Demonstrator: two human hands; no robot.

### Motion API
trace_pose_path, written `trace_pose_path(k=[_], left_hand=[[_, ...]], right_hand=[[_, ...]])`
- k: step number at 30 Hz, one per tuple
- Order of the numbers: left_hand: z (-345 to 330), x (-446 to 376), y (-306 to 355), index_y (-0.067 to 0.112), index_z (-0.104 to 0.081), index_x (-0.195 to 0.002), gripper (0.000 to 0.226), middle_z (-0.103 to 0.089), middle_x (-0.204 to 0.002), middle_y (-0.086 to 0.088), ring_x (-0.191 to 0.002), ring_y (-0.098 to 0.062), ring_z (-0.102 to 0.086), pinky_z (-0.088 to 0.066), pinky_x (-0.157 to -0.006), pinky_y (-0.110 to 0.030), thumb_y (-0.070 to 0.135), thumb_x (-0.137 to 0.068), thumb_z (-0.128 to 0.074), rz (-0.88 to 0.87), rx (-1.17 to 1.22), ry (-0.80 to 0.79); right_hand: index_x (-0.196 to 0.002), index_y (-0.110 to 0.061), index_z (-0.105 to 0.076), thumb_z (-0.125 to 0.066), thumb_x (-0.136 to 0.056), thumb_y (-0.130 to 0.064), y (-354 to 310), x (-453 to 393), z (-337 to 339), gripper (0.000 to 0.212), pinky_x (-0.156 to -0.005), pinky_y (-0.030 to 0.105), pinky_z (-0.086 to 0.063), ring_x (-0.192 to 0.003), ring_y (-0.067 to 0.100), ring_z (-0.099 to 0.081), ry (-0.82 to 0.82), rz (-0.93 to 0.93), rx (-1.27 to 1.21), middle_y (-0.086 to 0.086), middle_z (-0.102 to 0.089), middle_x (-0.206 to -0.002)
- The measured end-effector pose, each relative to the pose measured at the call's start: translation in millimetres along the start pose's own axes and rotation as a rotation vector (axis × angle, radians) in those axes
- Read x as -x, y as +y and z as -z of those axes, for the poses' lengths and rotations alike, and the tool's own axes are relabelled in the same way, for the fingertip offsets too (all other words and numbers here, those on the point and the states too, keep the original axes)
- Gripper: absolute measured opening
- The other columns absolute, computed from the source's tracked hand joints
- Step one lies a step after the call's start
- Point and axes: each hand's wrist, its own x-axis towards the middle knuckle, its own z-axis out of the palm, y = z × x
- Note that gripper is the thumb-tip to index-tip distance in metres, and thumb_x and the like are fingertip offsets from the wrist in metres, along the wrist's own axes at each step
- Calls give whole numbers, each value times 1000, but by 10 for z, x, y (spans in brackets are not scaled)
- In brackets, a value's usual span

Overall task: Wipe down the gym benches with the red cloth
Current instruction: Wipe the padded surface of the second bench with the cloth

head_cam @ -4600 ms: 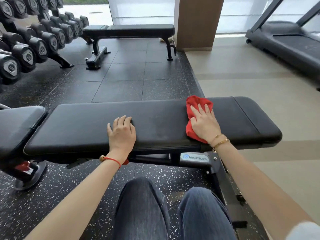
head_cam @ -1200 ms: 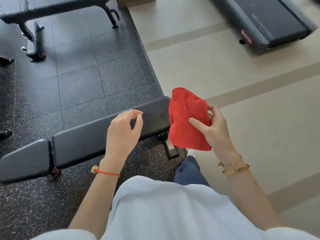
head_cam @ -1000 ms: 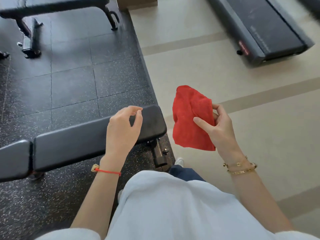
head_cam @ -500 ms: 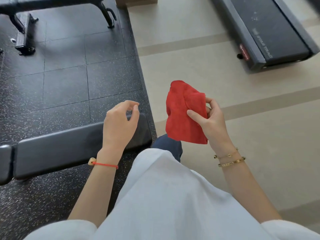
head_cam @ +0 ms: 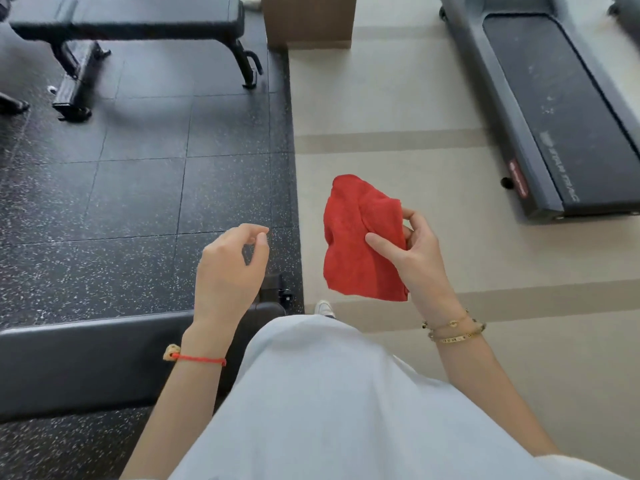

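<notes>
change: cloth [head_cam: 362,242] is off the near bench [head_cam: 86,362] pad and up in the air; person now stands, and that bench has slid to the lower left of view, far bench [head_cam: 128,20] closer to frame top
cloth position: held at about waist height in front of the body, over the pale floor [head_cam: 398,109], clear of both benches, touching nothing but the right hand
right hand: right hand [head_cam: 414,252] pinches the cloth, thumb across the front face, fingers [head_cam: 410,216] curled behind the right edge; likely regripping or refolding to get a fresh face
left hand: left hand [head_cam: 230,268] empty, fingers loosely curled, thumb and forefinger nearly meeting, hovers above the near bench end; probably ready to help fold
cloth material: red terry or microfibre, soft, limp, folded roughly double, top corner bulges, bottom edge hangs straight
near bench: black padded vinyl, smooth, slight sheen, rounded end; partly hidden by forearm and shirt
far bench: same black pad on a dark metal frame with splayed feet, slightly blurred; judged next to wipe
mat: black rubber tiles [head_cam: 138,195] with white flecks, seams visible, ends in a straight edge against the floor
floor: beige, smooth, darker bands across
treadmill: treadmill [head_cam: 547,98] top right, dark grey deck, black belt, well apart from the hands
wrists: red string on left, gold bangles on right
</notes>
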Motion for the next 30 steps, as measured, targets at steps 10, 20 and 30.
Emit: trace_pose_path(k=[10, 20, 30], left_hand=[[-80, -1549, -35, 23, -71, -110, 20, -73, -103, 6, -84, -8, -60, -45, -75, -25, 26, -98, -54, 86, -69, 51], [-295, -3185, -300, 23, -70, -109, 20, -73, -103, 7, -90, -10, -63, -46, -80, -25, 26, -98, -54, 199, -67, 123], [15, -5218, -599, 22, -70, -109, 19, -73, -105, 6, -92, -14, -64, -50, -85, -32, 24, -98, -54, 288, -99, 248]], right_hand=[[-121, -10, -52, -76, -82, -9, -533, -1641, -499, 46, -81, 36, -60, -92, 22, -72, -114, -10, 30, 6, -74, -101], [-121, -9, -53, -76, -81, -7, -901, -3475, -1230, 46, -74, 27, -57, -87, 15, -71, -250, 4, 60, 6, -74, -99], [-116, -11, -53, -76, -81, -8, -1762, -5580, -2436, 43, -93, 50, -54, -102, 29, -68, -455, 63, 133, 14, -70, -110]])
